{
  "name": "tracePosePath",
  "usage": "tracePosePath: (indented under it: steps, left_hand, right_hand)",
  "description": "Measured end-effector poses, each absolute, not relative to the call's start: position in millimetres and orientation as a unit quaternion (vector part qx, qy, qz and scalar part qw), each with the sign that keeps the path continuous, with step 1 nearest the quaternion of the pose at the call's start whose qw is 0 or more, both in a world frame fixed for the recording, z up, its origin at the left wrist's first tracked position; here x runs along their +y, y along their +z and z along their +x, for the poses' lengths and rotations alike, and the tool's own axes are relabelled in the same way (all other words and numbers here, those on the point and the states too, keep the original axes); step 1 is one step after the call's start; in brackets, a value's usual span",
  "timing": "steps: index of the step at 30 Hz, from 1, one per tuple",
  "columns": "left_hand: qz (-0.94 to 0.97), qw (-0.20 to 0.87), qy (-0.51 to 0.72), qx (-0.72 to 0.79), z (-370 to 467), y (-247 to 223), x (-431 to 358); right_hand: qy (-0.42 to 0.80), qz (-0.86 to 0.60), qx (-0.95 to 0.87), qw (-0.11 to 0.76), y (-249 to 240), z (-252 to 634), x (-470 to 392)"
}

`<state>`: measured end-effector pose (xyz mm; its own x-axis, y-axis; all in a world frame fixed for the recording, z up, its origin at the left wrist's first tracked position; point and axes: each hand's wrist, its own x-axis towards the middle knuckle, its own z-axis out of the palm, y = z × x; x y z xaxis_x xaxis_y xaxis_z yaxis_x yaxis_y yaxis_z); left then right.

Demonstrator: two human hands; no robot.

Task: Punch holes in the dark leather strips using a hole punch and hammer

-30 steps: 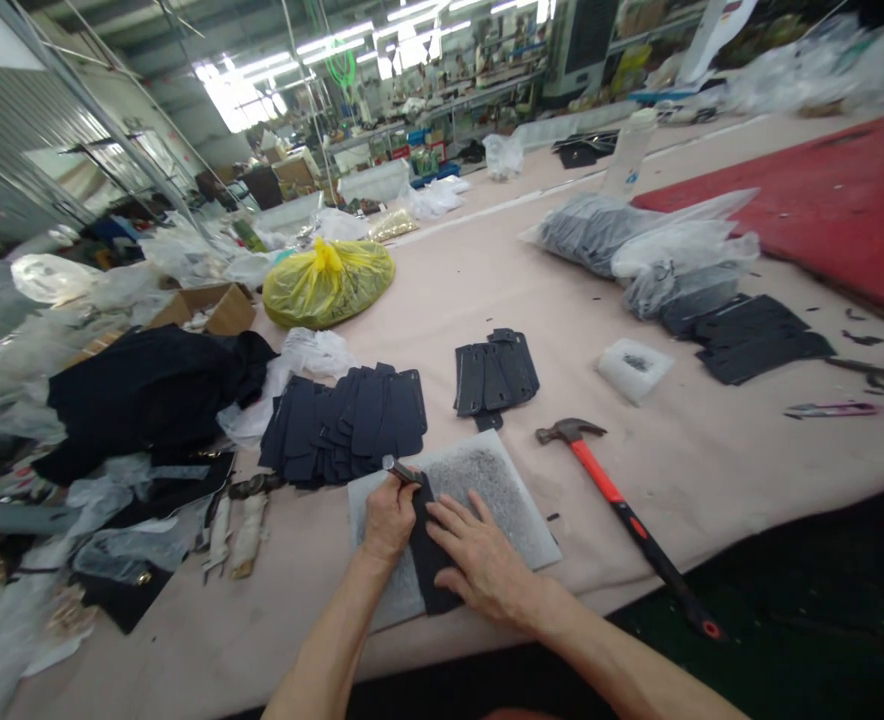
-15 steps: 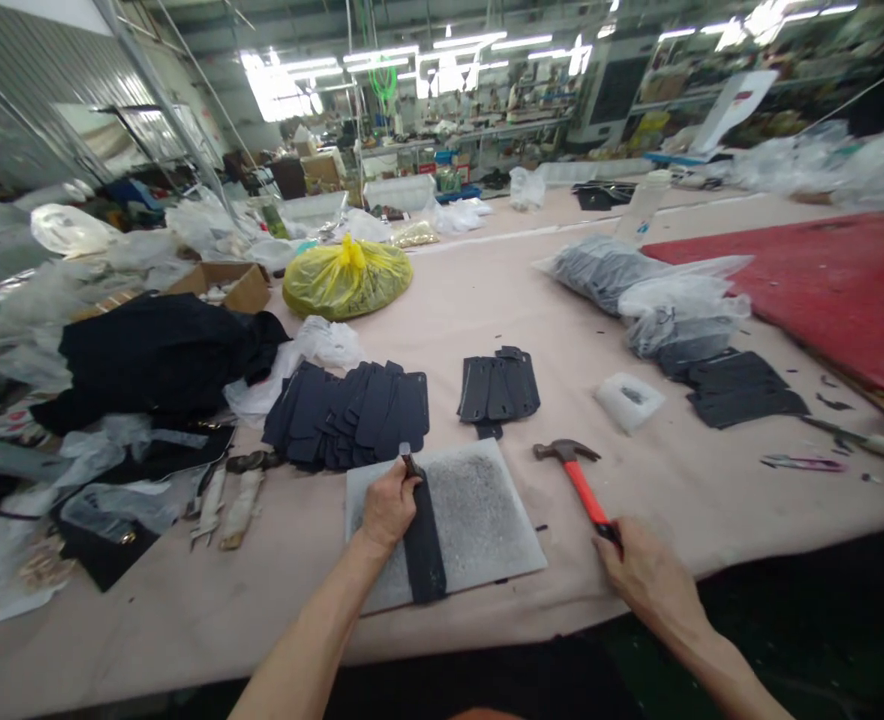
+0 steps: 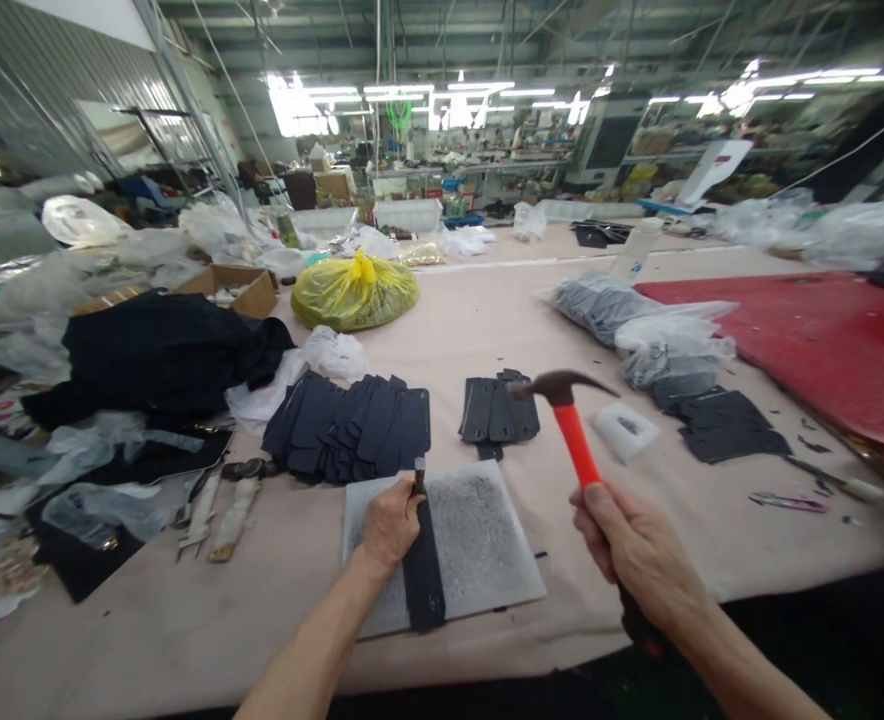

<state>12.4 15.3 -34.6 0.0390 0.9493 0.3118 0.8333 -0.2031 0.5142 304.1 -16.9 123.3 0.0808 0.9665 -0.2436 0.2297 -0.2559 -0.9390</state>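
Right, left hand (image 3: 393,522) is pinching a short metal punch (image 3: 419,474), roughly upright, at the far end of a dark strip (image 3: 425,565). Can't see the punch tip, fingers cover it. Strip lies lengthwise on a pale, speckled board (image 3: 487,530), near end at the board's near edge; board sits flat on the pink-covered counter (image 3: 487,310). Right hand (image 3: 637,540) is clenched round the handle of a claw hammer (image 3: 578,450), raised off the counter, right of the board, head up and well apart from the punch. Just beyond the board: a fanned pile of dark pieces (image 3: 352,430) to the left, plus a smaller stack (image 3: 498,415), partly behind the hammer head. White block (image 3: 626,432) beyond the right hand; pink-handled tool (image 3: 789,502) farther right. Two tools with wrapped handles (image 3: 233,520) lie left of the board. Tied yellow bag (image 3: 356,292) behind the pile.
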Motion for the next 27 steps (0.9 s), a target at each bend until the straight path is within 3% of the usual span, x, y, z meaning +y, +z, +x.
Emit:
tracePosePath:
  steps: [4,9,11,13,17,19,23,25,27]
  left_hand:
    - [0.712,0.089,0.301,0.628,12,-34,15]
    - [0.709,0.092,0.314,0.624,10,-41,15]
    - [0.708,0.097,0.317,0.623,10,-43,15]
    - [0.708,0.101,0.319,0.622,9,-44,15]
    - [0.709,0.107,0.318,0.621,10,-40,15]
    - [0.709,0.11,0.319,0.619,10,-37,14]
    - [0.708,0.11,0.322,0.619,11,-35,14]
    - [0.706,0.111,0.325,0.62,12,-36,14]
    - [0.705,0.116,0.329,0.617,12,-37,15]
  right_hand:
    - [0.213,-0.54,-0.697,0.42,179,279,-6]
    - [0.105,-0.462,-0.856,0.208,165,265,3]
    - [0.097,-0.455,-0.868,0.176,178,267,9]
    - [0.087,-0.462,-0.849,0.241,205,269,12]
    - [0.077,-0.509,-0.695,0.502,230,260,5]
    - [0.09,-0.491,-0.719,0.484,209,257,2]
    - [0.141,-0.445,-0.849,0.248,178,262,9]
    - [0.157,-0.462,-0.832,0.263,193,264,14]
    - [0.176,-0.488,-0.768,0.374,214,261,15]
